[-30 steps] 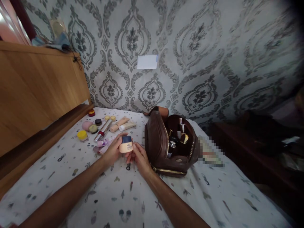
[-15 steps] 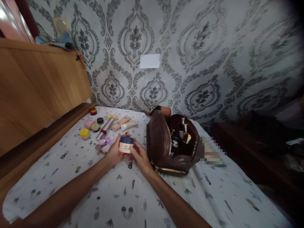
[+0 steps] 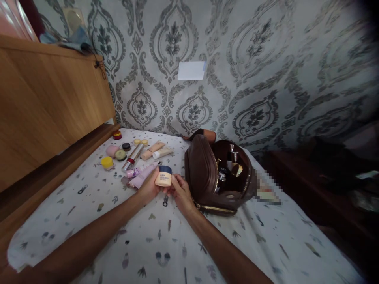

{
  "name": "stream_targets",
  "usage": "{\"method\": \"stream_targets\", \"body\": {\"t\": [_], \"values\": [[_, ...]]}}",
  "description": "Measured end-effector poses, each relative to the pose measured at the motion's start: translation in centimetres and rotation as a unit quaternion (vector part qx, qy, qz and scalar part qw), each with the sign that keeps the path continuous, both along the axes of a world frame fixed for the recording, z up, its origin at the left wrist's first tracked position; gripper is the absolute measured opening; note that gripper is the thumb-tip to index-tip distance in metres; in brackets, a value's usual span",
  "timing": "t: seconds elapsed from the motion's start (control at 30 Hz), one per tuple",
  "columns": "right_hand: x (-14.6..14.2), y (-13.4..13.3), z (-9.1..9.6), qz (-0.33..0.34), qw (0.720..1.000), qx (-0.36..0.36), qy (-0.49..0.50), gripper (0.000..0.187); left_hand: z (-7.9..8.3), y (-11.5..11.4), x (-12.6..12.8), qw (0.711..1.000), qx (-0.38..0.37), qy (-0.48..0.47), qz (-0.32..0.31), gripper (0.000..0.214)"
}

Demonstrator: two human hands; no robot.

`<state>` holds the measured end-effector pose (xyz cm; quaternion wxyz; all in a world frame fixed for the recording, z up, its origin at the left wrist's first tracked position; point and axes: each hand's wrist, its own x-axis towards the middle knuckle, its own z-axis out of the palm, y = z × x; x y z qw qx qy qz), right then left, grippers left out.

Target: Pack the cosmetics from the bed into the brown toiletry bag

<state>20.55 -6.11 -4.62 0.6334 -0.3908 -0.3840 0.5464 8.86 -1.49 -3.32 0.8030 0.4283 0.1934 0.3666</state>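
L hand (image 3: 150, 188) and R hand (image 3: 181, 193) are both clamped on navy-lidded jar (image 3: 164, 177) (label showing), held btwn them; unzipped brown bag (image 3: 199, 169) at jar's 3 o'clock, lilac tube (image 3: 143, 178) at 9, peach tube (image 3: 153, 150) approx 11.

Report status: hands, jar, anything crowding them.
Left hand and right hand both on jar. Jar upright, blue lid on. Open bag beside right hand, lilac tube by left.

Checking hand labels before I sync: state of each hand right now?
Left hand: closed on one side of the blue-lidded jar, holding it.
Right hand: closed on the jar's other side, sharing the grip.
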Motion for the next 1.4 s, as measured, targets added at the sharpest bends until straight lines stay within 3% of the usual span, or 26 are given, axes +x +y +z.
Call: {"method": "stream_targets", "body": {"t": [0.23, 0.4, 0.5, 0.73, 0.97, 1.1, 1.3, 1.4], "values": [[-0.1, 0.0, 0.0, -0.012, 1.0, -0.014, 0.015, 0.043, -0.3, 0.8, -0.1, 0.999, -0.045, 0.01, 0.003, 0.067], [-0.1, -0.1, 0.1, -0.011, 1.0, -0.018, 0.011, 0.047, -0.5, 0.7, -0.3, 0.999, -0.053, 0.005, 0.011, 0.058], [-0.1, -0.1, 0.1, 0.001, 1.0, -0.021, -0.001, 0.047, -0.6, 0.6, -0.5, 0.996, -0.067, 0.003, 0.057, 0.045], [-0.1, 0.0, 0.3, 0.009, 1.0, -0.004, 0.024, 0.047, -0.4, 0.3, -0.3, 0.995, -0.024, 0.044, 0.09, 0.033], [0.0, -0.5, 0.6, 0.012, 0.999, 0.0, 0.047, 0.047, -0.3, 0.1, -0.5, 0.993, -0.029, 0.04, 0.109, 0.032], [0.0, -0.9, 1.2, 0.03, 0.999, -0.001, 0.039, 0.059, -0.7, 0.2, -0.7, 0.994, -0.038, 0.047, 0.092, 0.034], [0.1, -1.4, 3.0, 0.062, 0.998, 0.029, -0.002, 0.056, -1.0, 0.4, -1.1, 0.995, -0.018, 0.075, 0.064, 0.023], [0.1, -1.5, 3.9, 0.057, 0.998, 0.03, -0.007, 0.065, -1.2, 0.3, -1.2, 0.994, -0.003, 0.076, 0.077, 0.034]]}}
